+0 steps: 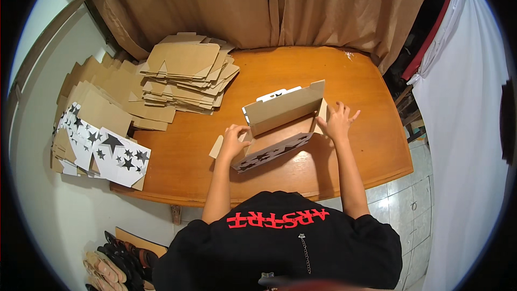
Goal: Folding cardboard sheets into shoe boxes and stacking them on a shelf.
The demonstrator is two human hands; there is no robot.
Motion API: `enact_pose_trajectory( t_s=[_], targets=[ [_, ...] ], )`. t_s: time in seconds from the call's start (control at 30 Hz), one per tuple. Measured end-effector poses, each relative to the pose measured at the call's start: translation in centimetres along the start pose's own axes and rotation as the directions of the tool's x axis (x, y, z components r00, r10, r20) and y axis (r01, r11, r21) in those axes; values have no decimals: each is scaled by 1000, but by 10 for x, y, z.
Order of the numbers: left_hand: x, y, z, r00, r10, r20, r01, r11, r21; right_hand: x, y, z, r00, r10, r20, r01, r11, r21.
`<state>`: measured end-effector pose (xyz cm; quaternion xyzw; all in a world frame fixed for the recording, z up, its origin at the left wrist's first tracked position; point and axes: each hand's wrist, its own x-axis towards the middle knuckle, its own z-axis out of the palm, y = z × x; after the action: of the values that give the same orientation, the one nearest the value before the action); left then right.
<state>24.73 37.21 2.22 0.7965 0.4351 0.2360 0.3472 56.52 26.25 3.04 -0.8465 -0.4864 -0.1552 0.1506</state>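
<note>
A partly folded cardboard box (280,153), plain brown inside and white with black stars outside, sits at the table's front middle. Its back panel and lid flap stand raised, tilted away from me. My left hand (233,141) is closed round the box's left end, fingers and thumb curled at the side wall. A rounded brown flap (216,147) sticks out to the left of that wrist. At the right end, my right hand (337,123) has its fingers spread, with the thumb against the upright side flap (321,114).
Flat brown cardboard blanks (183,59) lie in a tall stack at the table's back left. More blanks, some star-printed (110,145), overhang the left edge. The wooden table (361,86) meets a brown curtain (344,11) behind; a white cloth (463,129) hangs at right. Shoes (124,261) lie lower left.
</note>
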Motion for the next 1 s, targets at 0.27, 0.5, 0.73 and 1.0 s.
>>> enact_pose_trajectory(
  t_s=[0.27,0.5,0.73,1.0],
  targets=[
    [-3,15,11,955,-1,-297,114,924,364,0,-25,14,967,157,200,-174,982,71],
    [15,-5,7,923,87,-375,16,965,264,22,-21,28,906,233,353,-315,928,197],
    [11,-7,3,928,-69,-367,123,984,128,20,-12,19,949,-13,314,-151,858,492],
    [-11,-28,-1,988,-108,108,108,994,6,14,8,36,950,-28,310,-196,718,668]
  ],
)
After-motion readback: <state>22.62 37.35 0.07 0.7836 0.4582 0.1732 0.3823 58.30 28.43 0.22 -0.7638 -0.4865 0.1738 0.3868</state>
